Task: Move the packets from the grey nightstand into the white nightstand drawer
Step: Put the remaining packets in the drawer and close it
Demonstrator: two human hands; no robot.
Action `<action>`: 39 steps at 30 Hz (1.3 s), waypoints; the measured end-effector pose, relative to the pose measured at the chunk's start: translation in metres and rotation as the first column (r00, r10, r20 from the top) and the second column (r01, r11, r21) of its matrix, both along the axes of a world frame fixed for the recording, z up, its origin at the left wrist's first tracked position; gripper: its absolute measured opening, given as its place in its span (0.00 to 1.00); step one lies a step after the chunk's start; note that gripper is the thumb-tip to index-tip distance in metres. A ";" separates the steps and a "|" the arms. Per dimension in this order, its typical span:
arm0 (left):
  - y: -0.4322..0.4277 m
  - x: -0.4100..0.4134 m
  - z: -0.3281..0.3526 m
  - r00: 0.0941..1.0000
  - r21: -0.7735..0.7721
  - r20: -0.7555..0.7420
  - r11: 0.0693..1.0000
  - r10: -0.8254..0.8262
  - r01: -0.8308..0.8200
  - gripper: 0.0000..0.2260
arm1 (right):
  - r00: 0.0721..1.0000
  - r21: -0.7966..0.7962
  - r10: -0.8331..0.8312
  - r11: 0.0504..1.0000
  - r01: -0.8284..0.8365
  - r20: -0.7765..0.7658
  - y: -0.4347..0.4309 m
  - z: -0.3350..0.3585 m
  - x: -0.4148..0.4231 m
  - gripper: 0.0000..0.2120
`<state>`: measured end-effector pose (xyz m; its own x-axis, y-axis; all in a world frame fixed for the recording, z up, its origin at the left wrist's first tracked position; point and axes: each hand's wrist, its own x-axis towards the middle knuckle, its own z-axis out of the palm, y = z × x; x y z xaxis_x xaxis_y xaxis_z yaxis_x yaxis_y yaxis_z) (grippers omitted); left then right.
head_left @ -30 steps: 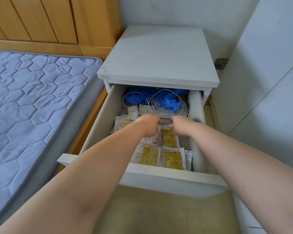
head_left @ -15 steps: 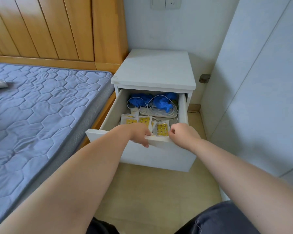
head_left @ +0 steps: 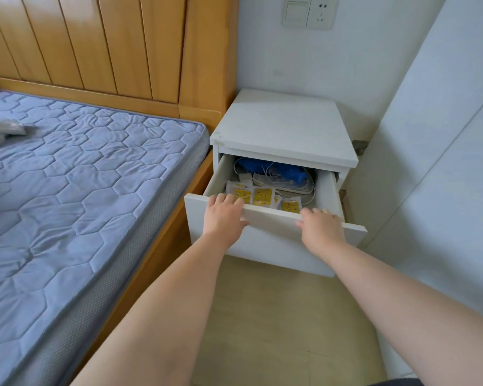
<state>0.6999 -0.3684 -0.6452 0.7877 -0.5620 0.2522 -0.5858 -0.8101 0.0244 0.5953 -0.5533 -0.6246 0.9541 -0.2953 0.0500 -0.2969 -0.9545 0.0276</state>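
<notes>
The white nightstand stands beside the bed with its drawer pulled out. Several clear packets with yellow contents lie in the drawer's front part. My left hand rests on the top edge of the drawer front at its left, fingers hooked over the edge. My right hand lies on the same edge at its right, fingers spread flat. Neither hand holds a packet. The grey nightstand is out of view.
White cables and blue cloth fill the drawer's back. A mattress with a blue quilted cover and wooden headboard lie left. A white wall panel stands close on the right. Tan floor lies below.
Both hands came out of the drawer, where they were among the packets, and now rest on the drawer front's top edge. The camera has pulled back and up.
</notes>
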 end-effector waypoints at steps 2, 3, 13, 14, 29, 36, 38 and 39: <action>0.009 0.017 -0.006 0.999 -0.020 0.024 0.999 0.025 -0.025 0.20 | 0.998 0.018 0.054 0.998 -0.054 -0.015 0.012 -0.004 0.022 0.16; 0.013 0.024 -0.009 0.998 -0.026 0.013 0.998 0.054 -0.054 0.23 | 0.996 0.028 0.090 0.996 -0.089 -0.010 0.021 -0.004 0.036 0.18; 0.060 0.060 -0.061 0.848 -0.595 -0.523 0.747 -0.079 -0.297 0.38 | 0.997 -0.241 0.060 0.969 -0.045 0.055 0.064 -0.015 0.124 0.14; 0.063 0.061 -0.069 0.780 -0.625 -0.612 0.687 -0.135 -0.372 0.37 | 0.995 -0.258 0.052 0.966 -0.027 0.089 0.064 -0.018 0.128 0.15; 0.092 0.078 -0.170 0.571 -0.431 -0.814 0.768 -0.106 -0.473 0.30 | 0.893 -0.318 0.402 0.835 -0.449 -0.203 0.117 -0.110 0.139 0.34; 0.088 0.103 -0.207 0.578 -0.355 -0.816 0.760 0.032 -0.543 0.34 | 0.763 -0.200 0.502 0.766 -0.611 -0.407 0.137 -0.169 0.156 0.30; 0.086 0.105 -0.222 0.582 -0.312 -0.810 0.785 0.075 -0.535 0.35 | 0.749 -0.206 0.494 0.757 -0.620 -0.441 0.135 -0.190 0.163 0.29; 0.085 0.104 -0.232 0.570 -0.280 -0.816 0.798 0.095 -0.534 0.35 | 0.740 -0.211 0.499 0.745 -0.632 -0.451 0.133 -0.199 0.169 0.28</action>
<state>0.8040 -0.2833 -0.8769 0.9067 -0.2228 -0.3580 0.1143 -0.6874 0.7172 0.7640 -0.4204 -0.8238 0.9039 0.2786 -0.3247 0.3904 -0.8475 0.3597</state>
